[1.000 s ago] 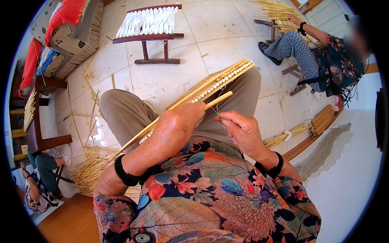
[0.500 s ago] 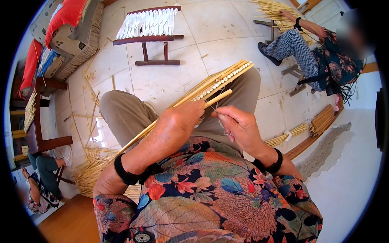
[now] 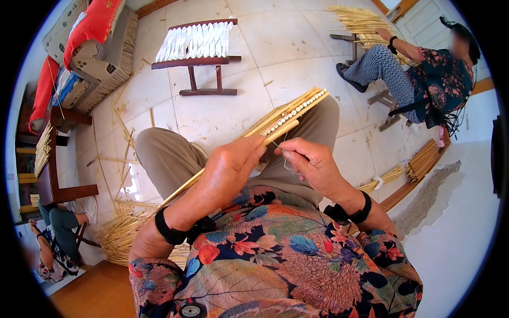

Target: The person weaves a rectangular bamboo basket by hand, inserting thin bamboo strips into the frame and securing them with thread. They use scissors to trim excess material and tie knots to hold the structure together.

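Across my thighs lies a row of straw stalks (image 3: 289, 108) bound side by side, their pale cut ends lined up along one edge. My left hand (image 3: 231, 163) is closed around the near part of it, thumb on top. A thicker loose stalk (image 3: 281, 132) sticks out beside the row from under that thumb. My right hand (image 3: 309, 163) pinches a thin white thread (image 3: 275, 143) that runs toward this stalk. Part of the thread hangs below the right fingers. Where it passes around the stalks is hidden by my left fingers.
Loose straw (image 3: 124, 233) is heaped on the floor at left. A low folding stool (image 3: 199, 61) with white webbing stands ahead. Tied stalk bundles (image 3: 423, 159) lie by the right wall. One person (image 3: 437, 79) sits far right handling straw; another (image 3: 55, 249) sits at left.
The loose stalk now sits nearer the bound row, with its end drawn slightly back. My right hand keeps its pinch on the thread. The whole view has shifted a little.
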Demonstrator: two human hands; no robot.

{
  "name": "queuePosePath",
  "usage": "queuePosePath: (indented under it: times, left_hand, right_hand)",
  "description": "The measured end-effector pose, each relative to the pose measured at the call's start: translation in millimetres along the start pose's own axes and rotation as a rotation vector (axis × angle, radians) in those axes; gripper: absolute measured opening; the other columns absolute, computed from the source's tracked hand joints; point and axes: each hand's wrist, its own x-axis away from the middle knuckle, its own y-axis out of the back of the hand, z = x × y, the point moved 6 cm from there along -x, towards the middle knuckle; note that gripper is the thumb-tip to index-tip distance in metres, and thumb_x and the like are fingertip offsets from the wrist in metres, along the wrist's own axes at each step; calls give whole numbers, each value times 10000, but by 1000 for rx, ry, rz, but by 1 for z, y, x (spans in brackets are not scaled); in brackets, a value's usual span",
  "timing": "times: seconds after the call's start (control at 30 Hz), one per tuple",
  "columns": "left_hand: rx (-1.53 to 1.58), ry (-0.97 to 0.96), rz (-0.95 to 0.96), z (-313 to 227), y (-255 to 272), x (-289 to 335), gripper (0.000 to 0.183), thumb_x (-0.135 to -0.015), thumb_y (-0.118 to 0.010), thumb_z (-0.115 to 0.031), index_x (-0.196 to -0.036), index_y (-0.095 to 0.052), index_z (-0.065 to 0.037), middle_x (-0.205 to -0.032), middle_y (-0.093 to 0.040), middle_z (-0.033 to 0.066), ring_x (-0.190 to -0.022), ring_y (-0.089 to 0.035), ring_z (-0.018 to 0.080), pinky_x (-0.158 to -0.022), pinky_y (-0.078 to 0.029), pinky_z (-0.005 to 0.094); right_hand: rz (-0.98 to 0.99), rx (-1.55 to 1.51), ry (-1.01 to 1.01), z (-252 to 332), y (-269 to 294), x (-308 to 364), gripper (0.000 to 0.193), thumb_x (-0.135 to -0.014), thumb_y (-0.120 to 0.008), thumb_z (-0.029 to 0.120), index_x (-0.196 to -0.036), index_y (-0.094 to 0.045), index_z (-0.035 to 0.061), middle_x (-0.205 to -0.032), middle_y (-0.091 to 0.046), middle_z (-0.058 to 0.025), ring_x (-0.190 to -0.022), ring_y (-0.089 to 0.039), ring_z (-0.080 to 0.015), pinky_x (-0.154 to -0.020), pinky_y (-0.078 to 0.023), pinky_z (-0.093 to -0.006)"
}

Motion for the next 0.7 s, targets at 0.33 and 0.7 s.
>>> queuePosePath:
  times: [0.33, 0.7]
  left_hand:
    - [-131, 24, 66, -7, 4, -1, 253, -956, -566, -57, -1194, -593, 27, -1031, -661, 221, -895, -670, 333, -771, -520, 343]
    - [-141, -25, 66, -8, 2, 4, 251, -947, -577, -59, -1183, -574, 24, -965, -636, 238, -825, -644, 401, -685, -514, 389]
  right_hand:
    - [43, -99, -179, -8, -2, 2, 171, -999, -534, 124, -1108, -631, 34, -698, -548, 5, -613, -505, -52, -554, -419, -213]
    - [-16, -36, 55, -4, -5, 4, 164, -995, -538, 98, -1101, -619, 3, -810, -616, -18, -677, -505, -57, -611, -431, -215]
